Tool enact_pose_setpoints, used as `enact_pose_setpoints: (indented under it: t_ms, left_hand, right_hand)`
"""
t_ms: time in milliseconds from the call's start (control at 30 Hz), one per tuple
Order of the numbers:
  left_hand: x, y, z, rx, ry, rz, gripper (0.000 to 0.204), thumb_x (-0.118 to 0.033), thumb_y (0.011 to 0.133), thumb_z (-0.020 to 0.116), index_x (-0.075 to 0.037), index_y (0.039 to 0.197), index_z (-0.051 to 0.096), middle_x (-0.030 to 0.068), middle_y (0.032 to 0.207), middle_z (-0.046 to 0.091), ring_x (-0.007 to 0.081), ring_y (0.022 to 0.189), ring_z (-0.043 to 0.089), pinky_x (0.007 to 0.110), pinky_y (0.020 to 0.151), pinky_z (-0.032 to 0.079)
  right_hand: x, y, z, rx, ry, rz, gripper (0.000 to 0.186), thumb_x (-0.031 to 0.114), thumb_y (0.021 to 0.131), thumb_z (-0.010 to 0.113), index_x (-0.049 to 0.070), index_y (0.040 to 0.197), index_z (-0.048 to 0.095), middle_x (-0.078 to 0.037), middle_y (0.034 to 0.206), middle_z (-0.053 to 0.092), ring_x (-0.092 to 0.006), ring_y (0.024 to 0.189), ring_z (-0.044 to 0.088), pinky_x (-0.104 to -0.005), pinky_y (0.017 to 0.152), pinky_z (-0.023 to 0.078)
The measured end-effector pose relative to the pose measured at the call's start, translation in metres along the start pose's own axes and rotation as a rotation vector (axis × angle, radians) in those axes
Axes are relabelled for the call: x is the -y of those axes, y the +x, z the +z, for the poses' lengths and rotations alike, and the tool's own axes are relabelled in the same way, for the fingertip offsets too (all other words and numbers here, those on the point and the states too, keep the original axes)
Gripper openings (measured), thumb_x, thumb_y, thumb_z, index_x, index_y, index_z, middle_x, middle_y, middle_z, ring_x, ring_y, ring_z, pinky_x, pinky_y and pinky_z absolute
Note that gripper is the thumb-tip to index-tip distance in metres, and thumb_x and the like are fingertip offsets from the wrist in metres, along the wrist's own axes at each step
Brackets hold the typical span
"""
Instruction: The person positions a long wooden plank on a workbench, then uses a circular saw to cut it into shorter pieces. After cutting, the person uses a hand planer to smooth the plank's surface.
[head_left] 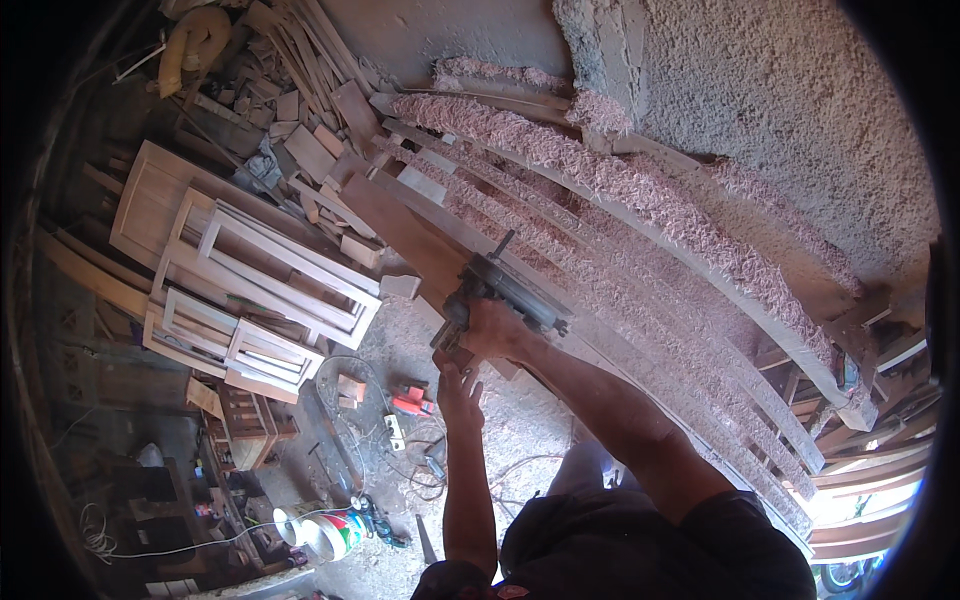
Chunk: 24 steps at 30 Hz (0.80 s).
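Note:
My right hand (pixel 490 328) is wrapped round the handle of a dark grey electric hand planer (pixel 515 285). The tool rests on or against a long brown board (pixel 400 232), which runs from the upper left toward my body. Just below, my left hand (pixel 460 390) reaches up with bent fingers to the near side of the tool and board. What its fingertips grip is hard to make out, as a small brown edge and the right hand cover it.
Long planks (pixel 690 250) heaped with pinkish shavings lie to the right, beside a rough wall (pixel 780 90). Pale wooden frames (pixel 285 270) and offcuts (pixel 310 150) are stacked left. A red power tool (pixel 412 402), cables, a power strip (pixel 394 432) and a bucket (pixel 332 535) lie on the floor.

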<state>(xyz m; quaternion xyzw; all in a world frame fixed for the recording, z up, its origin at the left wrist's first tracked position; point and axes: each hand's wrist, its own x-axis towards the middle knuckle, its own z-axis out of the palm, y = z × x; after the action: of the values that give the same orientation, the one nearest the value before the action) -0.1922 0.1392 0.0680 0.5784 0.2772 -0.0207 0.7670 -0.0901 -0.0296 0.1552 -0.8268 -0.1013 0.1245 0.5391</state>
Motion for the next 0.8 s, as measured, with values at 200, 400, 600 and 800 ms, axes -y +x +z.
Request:
enact_pose_setpoints:
  t_ms: [200, 400, 600, 800]
  left_hand:
    - [-0.003, 0.022, -0.007, -0.029, 0.0, 0.009, 0.085, -0.062, 0.096, 0.064, -0.013, 0.158, 0.034, 0.0091, 0.15, 0.045, 0.0351, 0.14, 0.046, 0.059, 0.113, 0.03]
    - [-0.011, 0.044, -0.01, -0.033, -0.028, -0.005, 0.082, -0.059, 0.097, 0.065, -0.013, 0.158, 0.035, 0.0093, 0.148, 0.048, 0.0348, 0.14, 0.046, 0.059, 0.114, 0.03]
    - [-0.026, 0.059, -0.011, -0.047, -0.039, -0.002, 0.084, -0.058, 0.095, 0.068, -0.013, 0.158, 0.034, 0.0099, 0.147, 0.048, 0.0368, 0.142, 0.046, 0.058, 0.116, 0.029]
    - [-0.039, 0.077, -0.018, 0.001, -0.027, -0.001, 0.086, -0.06, 0.095, 0.067, -0.014, 0.159, 0.032, 0.0135, 0.144, 0.048, 0.0385, 0.142, 0.045, 0.059, 0.117, 0.028]
  right_hand:
    - [0.01, 0.015, -0.001, 0.005, -0.03, -0.034, 0.051, 0.015, 0.079, 0.064, 0.007, 0.129, 0.061, -0.029, 0.107, 0.072, -0.0428, 0.102, 0.071, -0.0481, 0.087, 0.059]
    - [0.013, 0.04, 0.005, 0.032, -0.07, 0.01, 0.051, 0.015, 0.077, 0.065, 0.007, 0.128, 0.061, -0.027, 0.108, 0.072, -0.041, 0.103, 0.071, -0.0463, 0.088, 0.059]
    - [0.014, 0.062, 0.011, 0.006, -0.096, 0.021, 0.044, 0.016, 0.077, 0.064, -0.003, 0.117, 0.064, -0.031, 0.099, 0.072, -0.0429, 0.099, 0.072, -0.0478, 0.085, 0.06]
    - [0.02, 0.086, 0.019, 0.029, -0.109, 0.116, 0.045, 0.012, 0.075, 0.062, -0.004, 0.117, 0.065, -0.032, 0.099, 0.072, -0.0426, 0.099, 0.072, -0.0485, 0.086, 0.06]
